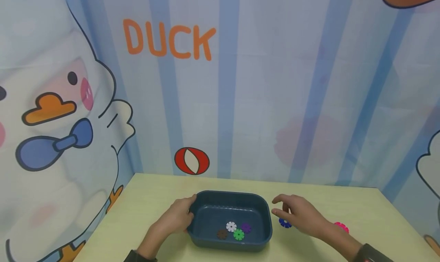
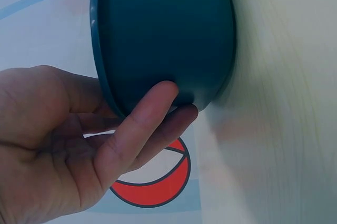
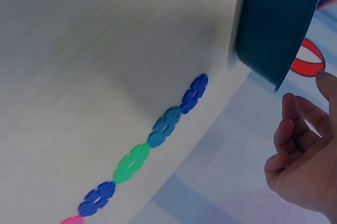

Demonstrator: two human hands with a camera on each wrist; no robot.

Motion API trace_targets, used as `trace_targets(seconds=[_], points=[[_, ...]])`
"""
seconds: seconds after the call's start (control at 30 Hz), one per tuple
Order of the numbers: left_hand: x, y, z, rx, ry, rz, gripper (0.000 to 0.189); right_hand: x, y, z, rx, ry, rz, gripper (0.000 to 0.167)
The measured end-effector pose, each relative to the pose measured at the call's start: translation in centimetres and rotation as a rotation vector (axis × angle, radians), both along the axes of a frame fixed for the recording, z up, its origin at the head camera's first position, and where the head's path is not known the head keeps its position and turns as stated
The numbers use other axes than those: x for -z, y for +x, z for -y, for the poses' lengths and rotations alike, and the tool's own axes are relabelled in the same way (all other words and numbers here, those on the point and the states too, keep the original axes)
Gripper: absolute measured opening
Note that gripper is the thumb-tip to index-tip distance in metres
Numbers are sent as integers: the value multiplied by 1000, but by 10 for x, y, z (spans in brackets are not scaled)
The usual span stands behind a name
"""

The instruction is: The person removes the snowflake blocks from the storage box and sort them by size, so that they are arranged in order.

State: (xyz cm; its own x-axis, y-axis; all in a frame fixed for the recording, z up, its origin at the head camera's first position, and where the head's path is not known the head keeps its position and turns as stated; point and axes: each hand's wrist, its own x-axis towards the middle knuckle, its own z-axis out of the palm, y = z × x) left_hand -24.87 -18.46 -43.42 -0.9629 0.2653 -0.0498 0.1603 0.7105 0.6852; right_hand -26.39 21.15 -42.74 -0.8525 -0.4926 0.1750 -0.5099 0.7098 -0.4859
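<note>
Dark teal plastic, by its look, forms the basin on the pale table (image 1: 165, 187); inside the basin (image 1: 230, 246), near six o'clock, lie a brown disc (image 1: 222, 234) and a green disc (image 1: 238, 235), with a white disc (image 1: 231, 230) and a purple disc (image 1: 246, 228) just past them. Between nine and ten, the left hand (image 1: 178, 216) grips its rim and wall. Outside at three o'clock, the right hand (image 1: 302, 215) hovers, fingers loosely bent — nothing held. By it, discs run edge to edge: dark blue piece (image 3: 189, 101) nearest the basin, then teal-blue piece (image 3: 169, 120), bright green piece (image 3: 128, 171), blue piece (image 3: 90, 206), pink piece (image 3: 73, 220); whether they interlock, I cannot tell.

The step seems to be steadying the basin while the right hand is between pieces. A next pick would likely call for a low fingertip pinch on the dark blue piece — flat things skid easily.

Beyond, at twelve, hangs a striped backdrop (image 1: 254, 82).
</note>
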Motion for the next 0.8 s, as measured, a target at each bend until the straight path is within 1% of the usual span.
trace_targets(seconds=[0.17, 0.3, 0.37, 0.57, 0.8], points=[[-1, 1, 1, -4, 9, 0, 63, -2, -2, 23, -56, 38, -92, 37], [-2, 2, 0, -10, 15, -2, 63, 1, -4, 41, -105, 78, -184, 36], [-3, 2, -1, -13, 14, 0, 63, 3, -5, 48, -127, 98, -209, 35], [-3, 1, -1, -10, 5, 8, 63, 8, -9, 64, -198, 136, -237, 31], [-2, 1, 0, -7, 10, 8, 63, 15, -13, 76, -224, 195, -254, 29]])
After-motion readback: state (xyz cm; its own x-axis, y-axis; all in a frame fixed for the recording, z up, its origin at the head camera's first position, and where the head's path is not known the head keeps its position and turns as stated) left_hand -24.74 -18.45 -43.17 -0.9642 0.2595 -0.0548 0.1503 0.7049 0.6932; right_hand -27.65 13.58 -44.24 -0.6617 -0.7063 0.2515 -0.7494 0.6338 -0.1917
